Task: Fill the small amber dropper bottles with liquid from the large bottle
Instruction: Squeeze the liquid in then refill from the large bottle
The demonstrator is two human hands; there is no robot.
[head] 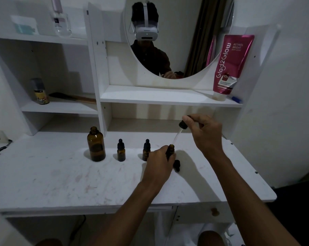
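Note:
The large amber bottle (96, 144) stands uncapped on the white desk (61, 174). To its right stand two small amber dropper bottles (121, 150) (146, 150) with black caps on. My left hand (159, 160) grips a third small amber bottle (171, 149), which is uncapped. My right hand (203, 132) pinches the black bulb of a dropper (183, 124); its glass pipette (176, 137) slants down with the tip at the mouth of the held bottle. A black dropper cap (177, 165) lies on the desk just right of my left hand.
White shelves rise behind the desk. A pink lotion tube (231, 66) leans on the shelf under a round mirror (176, 38). A small can (41, 92) and a brush (72, 97) sit on the left shelf, a clear bottle (60, 18) higher up.

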